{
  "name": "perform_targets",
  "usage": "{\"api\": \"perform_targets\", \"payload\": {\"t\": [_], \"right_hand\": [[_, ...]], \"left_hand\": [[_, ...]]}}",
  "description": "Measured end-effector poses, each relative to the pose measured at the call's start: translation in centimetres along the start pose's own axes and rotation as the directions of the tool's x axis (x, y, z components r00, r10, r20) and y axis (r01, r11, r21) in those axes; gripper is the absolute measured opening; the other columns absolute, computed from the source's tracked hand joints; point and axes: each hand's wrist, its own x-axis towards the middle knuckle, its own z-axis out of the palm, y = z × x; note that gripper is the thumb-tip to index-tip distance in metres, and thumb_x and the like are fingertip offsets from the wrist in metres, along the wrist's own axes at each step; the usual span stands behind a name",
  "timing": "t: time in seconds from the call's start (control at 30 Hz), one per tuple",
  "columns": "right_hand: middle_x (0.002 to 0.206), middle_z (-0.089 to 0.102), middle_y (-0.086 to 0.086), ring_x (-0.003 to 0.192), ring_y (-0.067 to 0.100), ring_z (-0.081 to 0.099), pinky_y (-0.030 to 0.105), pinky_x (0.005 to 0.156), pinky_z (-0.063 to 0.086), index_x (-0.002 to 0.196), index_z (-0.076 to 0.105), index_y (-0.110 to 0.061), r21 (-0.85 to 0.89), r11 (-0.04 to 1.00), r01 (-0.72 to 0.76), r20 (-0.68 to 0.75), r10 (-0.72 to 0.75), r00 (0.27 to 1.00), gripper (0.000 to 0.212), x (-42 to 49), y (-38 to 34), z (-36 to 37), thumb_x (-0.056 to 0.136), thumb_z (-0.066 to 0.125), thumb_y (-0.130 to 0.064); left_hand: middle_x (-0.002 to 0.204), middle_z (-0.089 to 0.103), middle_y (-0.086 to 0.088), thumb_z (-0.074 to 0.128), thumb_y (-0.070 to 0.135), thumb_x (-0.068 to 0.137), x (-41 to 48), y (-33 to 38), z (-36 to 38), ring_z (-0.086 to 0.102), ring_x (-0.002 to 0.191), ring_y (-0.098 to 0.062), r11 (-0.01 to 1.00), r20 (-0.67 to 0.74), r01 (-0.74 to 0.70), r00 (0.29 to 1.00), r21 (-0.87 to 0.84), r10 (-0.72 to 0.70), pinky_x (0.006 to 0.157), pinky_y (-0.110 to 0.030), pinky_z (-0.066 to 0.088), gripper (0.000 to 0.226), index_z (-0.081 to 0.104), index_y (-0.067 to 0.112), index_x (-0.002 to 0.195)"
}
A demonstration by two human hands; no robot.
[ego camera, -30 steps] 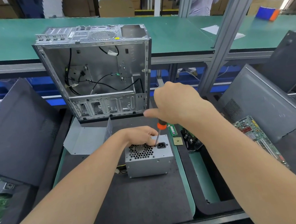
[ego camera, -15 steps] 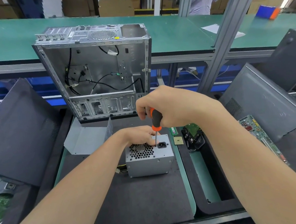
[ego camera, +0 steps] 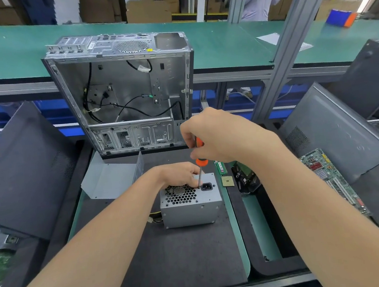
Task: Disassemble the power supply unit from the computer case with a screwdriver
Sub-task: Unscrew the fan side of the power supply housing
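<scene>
Looking down at the dark worktop [ego camera: 172, 260], I am seeing the stripped computer case [ego camera: 121, 92] standing upright and open at the far edge, loose black cables hanging inside. The power supply unit [ego camera: 190, 210] is lying outside the case, on the worktop just in front of it, with its fan grille and socket facing up. My left hand [ego camera: 177, 174] is gripping the unit's far edge, fingers curled over it. My right hand [ego camera: 218, 136] is grasping the orange screwdriver [ego camera: 201, 162], holding it upright with the tip touching the unit beside the socket. A processor chip [ego camera: 227, 181] is lying just right of the unit.
</scene>
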Motion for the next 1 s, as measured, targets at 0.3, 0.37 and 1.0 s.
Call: {"api": "perform_targets", "payload": {"t": [0.3, 0.37, 1.0], "right_hand": [[0.091, 0.061, -0.006, 0.090, 0.020, 0.062, 0.044, 0.074, 0.058, 0.107, 0.062, -0.027, 0.084, 0.991, 0.107, 0.122, -0.117, 0.986, 0.028, -0.3, 0.7, -0.5, 0.083, 0.071, -0.015], [0.085, 0.053, -0.005, 0.084, 0.025, 0.061, 0.043, 0.069, 0.057, 0.096, 0.058, -0.022, 0.007, 0.999, -0.033, 0.075, 0.033, 0.997, 0.029, -0.1, 0.6, -0.2, 0.088, 0.071, -0.046], [0.099, 0.065, -0.011, 0.091, 0.017, 0.062, 0.032, 0.064, 0.052, 0.105, 0.068, -0.029, 0.138, 0.977, 0.163, 0.098, -0.177, 0.979, 0.040, -0.3, 1.9, -1.0, 0.080, 0.076, 0.001]], "left_hand": [[0.109, 0.061, -0.015, 0.058, 0.006, 0.100, 0.1, -0.2, -0.1, 0.050, 0.100, -0.023, 1.000, 0.004, 0.019, 1.000, -0.007, -0.019, 0.094, -0.043, 0.041, 0.026, 0.061, -0.007, 0.122], [0.121, 0.064, -0.023, 0.060, 0.010, 0.100, 0.3, -0.4, -0.2, 0.052, 0.104, -0.026, 0.999, 0.000, 0.033, 0.999, 0.009, -0.033, 0.099, -0.044, 0.042, 0.028, 0.062, -0.003, 0.125], [0.111, 0.063, -0.011, 0.056, 0.001, 0.098, 0.0, 0.0, -0.1, 0.054, 0.102, -0.022, 0.998, -0.001, 0.023, 1.000, -0.057, -0.023, 0.101, -0.047, 0.045, 0.025, 0.063, -0.005, 0.121]]}}
